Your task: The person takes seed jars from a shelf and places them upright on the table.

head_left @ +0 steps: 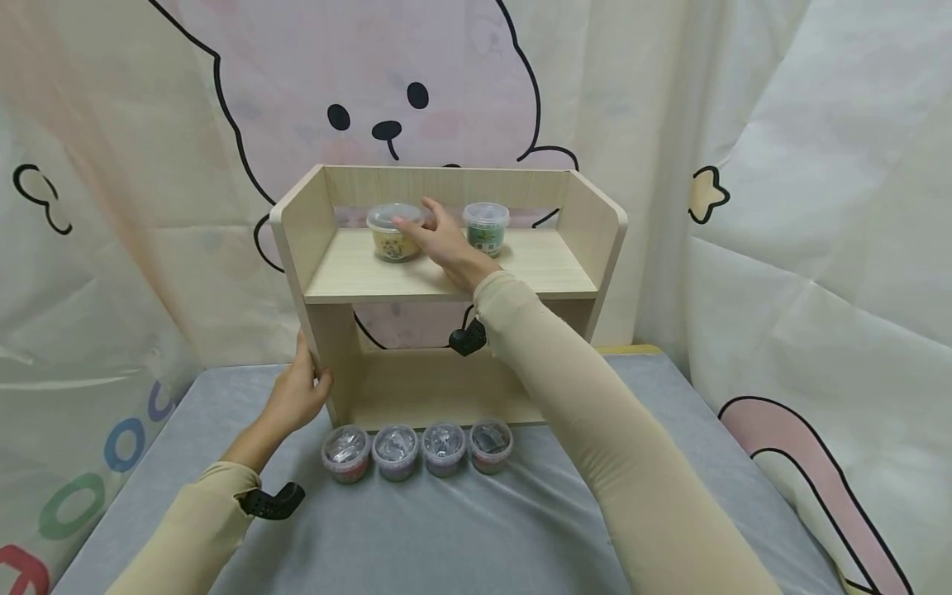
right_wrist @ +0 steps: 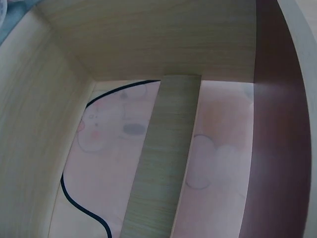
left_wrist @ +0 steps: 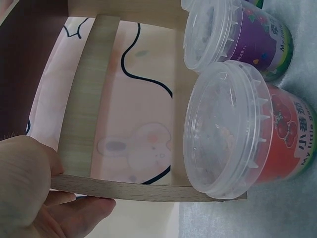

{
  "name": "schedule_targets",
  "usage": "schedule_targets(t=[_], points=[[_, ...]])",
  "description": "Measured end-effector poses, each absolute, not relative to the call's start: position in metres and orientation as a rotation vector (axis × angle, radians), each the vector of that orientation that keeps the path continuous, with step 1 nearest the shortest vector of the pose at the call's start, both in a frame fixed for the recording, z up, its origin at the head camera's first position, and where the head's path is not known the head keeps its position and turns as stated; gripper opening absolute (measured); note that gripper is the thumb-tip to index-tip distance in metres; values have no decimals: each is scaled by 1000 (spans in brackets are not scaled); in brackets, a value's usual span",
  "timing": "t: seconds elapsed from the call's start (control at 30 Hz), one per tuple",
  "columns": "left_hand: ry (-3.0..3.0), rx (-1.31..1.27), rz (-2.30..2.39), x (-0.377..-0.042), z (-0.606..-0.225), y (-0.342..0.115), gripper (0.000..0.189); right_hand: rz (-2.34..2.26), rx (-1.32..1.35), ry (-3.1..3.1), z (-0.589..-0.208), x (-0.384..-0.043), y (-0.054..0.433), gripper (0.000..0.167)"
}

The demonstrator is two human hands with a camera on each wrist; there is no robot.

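On the upper board of a small two-tier wooden shelf (head_left: 446, 285), my right hand (head_left: 446, 244) is at a yellow-labelled plastic tub (head_left: 392, 245) with a clear lid. Its thumb overlaps the lid's front right, while the index finger is spread away past the rim. To the right of that hand stands a green-labelled tub (head_left: 487, 235). My left hand (head_left: 296, 392) grips the front edge of the shelf's left side panel (left_wrist: 124, 189), thumb on one face and fingers on the other. The right hand is out of sight in the right wrist view.
Several lidded tubs line up on the grey cloth (head_left: 416, 545) along the shelf's front, among them a red tomato-labelled tub (left_wrist: 285, 134) and a purple-labelled tub (left_wrist: 260, 37). Behind stands a curtain (head_left: 640, 99) with a cartoon print. Black wrist cameras sit on both sleeves.
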State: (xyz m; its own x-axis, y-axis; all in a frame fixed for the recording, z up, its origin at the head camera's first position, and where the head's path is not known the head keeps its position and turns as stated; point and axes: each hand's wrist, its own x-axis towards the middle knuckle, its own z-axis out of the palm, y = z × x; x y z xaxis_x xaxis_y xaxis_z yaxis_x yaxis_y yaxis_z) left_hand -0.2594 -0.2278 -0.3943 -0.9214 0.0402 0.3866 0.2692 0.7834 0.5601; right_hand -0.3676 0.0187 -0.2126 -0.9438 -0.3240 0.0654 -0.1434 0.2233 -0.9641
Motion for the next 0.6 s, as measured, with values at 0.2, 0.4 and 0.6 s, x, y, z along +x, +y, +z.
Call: schedule_targets(t=[0.2,0.4,0.6], points=[[-2604,-242,-895,-261,-396,-226,79,-1732,-442,2371,-213,-371,21,84],[-2617,-245,-888,-262,-397,-225,80,-1755,-478,2333,-217,-372,26,78],[-2616,-226,-889,-262,-397,-227,80,-1772,-547,2332,-218,-372,23,77]])
